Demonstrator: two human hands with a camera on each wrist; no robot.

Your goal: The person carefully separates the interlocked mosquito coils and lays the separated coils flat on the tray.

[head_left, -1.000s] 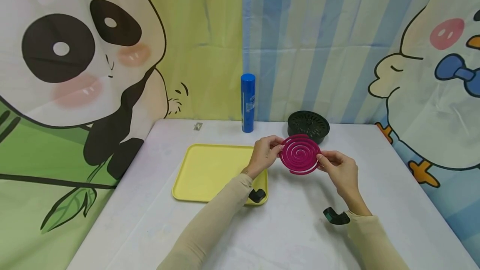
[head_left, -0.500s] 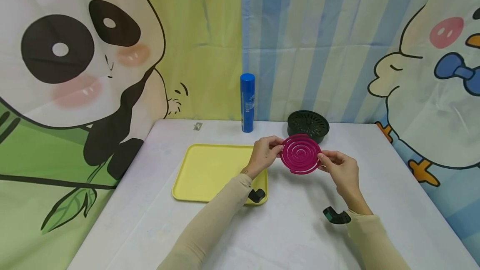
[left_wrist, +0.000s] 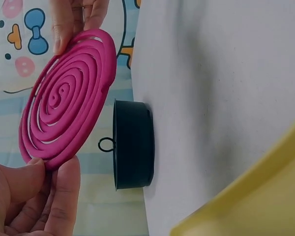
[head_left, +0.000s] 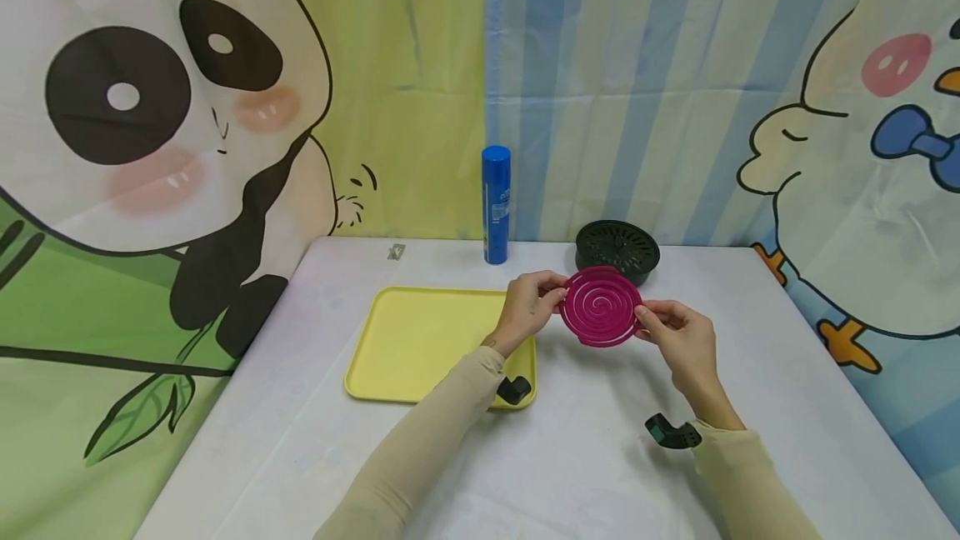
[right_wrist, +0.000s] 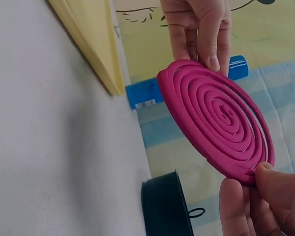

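A magenta mosquito coil (head_left: 600,307) is held up off the table in both hands, its flat spiral face tilted toward the head camera. My left hand (head_left: 528,307) pinches its left edge between thumb and fingers. On the opposite edge, my right hand (head_left: 682,344) has the same thumb-and-finger pinch. The left wrist view shows the coil (left_wrist: 83,123) whole, its rings lying close together with narrow gaps. Behind it stands a round black tin (head_left: 617,248) with a slotted lid, partly overlapped by the coil in the head view; a small wire loop (left_wrist: 106,144) sticks out of its lid.
A yellow tray (head_left: 420,344) lies left of centre, partly under my left forearm in the head view. At the table's back edge stands a blue spray can (head_left: 496,207), with a small metal piece (head_left: 396,252) farther left. Printed curtains hang behind the white table (head_left: 585,473).
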